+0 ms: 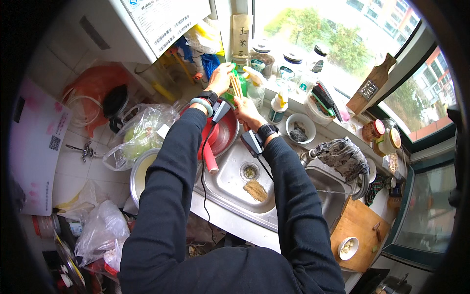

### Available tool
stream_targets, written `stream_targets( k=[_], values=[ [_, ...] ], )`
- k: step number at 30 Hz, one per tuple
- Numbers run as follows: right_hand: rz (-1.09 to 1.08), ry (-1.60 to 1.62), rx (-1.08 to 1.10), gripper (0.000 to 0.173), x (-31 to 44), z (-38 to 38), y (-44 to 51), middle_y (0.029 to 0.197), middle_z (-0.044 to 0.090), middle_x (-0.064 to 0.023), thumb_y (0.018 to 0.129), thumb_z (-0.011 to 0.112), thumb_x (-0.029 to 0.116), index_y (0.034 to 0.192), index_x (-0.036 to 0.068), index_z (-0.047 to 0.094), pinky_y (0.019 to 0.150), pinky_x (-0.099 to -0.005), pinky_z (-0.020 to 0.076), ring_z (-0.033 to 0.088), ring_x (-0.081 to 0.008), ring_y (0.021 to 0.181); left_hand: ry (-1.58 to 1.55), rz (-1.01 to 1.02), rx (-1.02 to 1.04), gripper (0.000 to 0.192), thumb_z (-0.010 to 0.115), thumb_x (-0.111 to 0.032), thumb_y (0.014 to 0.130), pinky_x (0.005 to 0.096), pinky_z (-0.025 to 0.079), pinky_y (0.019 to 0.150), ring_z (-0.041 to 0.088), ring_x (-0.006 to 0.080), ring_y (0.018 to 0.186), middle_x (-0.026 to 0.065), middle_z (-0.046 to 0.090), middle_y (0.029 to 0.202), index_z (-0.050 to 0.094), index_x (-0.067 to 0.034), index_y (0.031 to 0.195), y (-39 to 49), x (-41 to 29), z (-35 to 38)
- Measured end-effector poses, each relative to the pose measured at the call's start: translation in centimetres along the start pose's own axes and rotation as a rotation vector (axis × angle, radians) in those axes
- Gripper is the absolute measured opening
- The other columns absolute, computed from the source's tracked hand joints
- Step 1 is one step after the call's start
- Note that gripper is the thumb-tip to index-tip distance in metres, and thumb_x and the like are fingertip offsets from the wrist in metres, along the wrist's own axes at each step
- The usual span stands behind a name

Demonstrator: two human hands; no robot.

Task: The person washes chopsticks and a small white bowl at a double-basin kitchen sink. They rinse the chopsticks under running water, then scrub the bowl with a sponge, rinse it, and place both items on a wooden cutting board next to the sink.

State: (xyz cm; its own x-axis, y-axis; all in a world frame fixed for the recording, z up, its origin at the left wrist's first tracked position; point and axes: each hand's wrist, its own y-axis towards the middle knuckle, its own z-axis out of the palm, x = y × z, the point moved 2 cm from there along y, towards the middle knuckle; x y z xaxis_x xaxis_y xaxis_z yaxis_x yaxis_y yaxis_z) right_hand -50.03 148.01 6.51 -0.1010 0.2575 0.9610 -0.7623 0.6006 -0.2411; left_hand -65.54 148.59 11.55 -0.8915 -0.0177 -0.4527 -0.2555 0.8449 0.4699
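Observation:
My right hand [249,114] grips the lower ends of a small bundle of chopsticks [237,86]. My left hand [219,80] is closed at the top of a green plastic bottle [230,94], right beside the upper ends of the chopsticks. The bottle is partly hidden behind the chopsticks and my hands. Below my hands, a red basin [230,126] rests at the left end of the stainless steel sink [227,180], with a red handle [209,160] sticking out of it. A spray bottle [256,92] stands just right of the chopsticks.
A tan scrubber [256,190] lies near the drain [250,171]. Cloth wraps the faucet [339,158], from which a thin stream runs. Jars [261,58] and a bowl [300,128] line the windowsill side. A cutting board [361,235] holds a bowl of garlic [348,248]. Plastic-bagged produce [141,134] sits left.

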Motion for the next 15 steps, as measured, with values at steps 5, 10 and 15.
stream_targets(
  k=[5,10,15],
  values=[
    [-0.018,-0.017,-0.005,0.027,-0.2,0.0,0.2,0.059,0.04,0.0011,0.093,0.043,0.035,0.085,0.009,0.042,0.034,-0.0215,0.029,0.035,-0.0072,0.041,-0.05,-0.08,-0.053,0.028,0.068,-0.009,0.072,0.0313,0.045,0.08,0.058,0.0256,0.091,0.0123,0.058,0.095,0.065,-0.002,0.099,1.1,0.5,0.0],
    [-0.039,-0.037,-0.031,0.031,-0.4,-0.4,0.2,0.053,0.042,-0.0014,0.093,0.041,0.034,0.078,0.007,0.043,0.034,-0.0259,0.0338,0.04,-0.011,0.038,-0.048,-0.078,-0.086,0.027,0.07,-0.011,0.069,0.0319,0.046,0.076,0.057,0.0262,0.084,0.0124,0.056,0.09,0.066,-0.001,0.094,1.6,0.1,0.1],
    [-0.009,0.013,-0.03,0.03,-0.4,-0.8,0.6,0.053,0.042,-0.001,0.093,0.041,0.034,0.078,0.008,0.042,0.034,-0.0252,0.0325,0.038,-0.0104,0.038,-0.154,-0.132,-0.113,0.025,0.072,-0.009,0.068,0.031,0.047,0.073,0.059,0.0259,0.082,0.0126,0.056,0.089,0.066,0.001,0.09,1.4,-0.4,-0.3]
  ],
)
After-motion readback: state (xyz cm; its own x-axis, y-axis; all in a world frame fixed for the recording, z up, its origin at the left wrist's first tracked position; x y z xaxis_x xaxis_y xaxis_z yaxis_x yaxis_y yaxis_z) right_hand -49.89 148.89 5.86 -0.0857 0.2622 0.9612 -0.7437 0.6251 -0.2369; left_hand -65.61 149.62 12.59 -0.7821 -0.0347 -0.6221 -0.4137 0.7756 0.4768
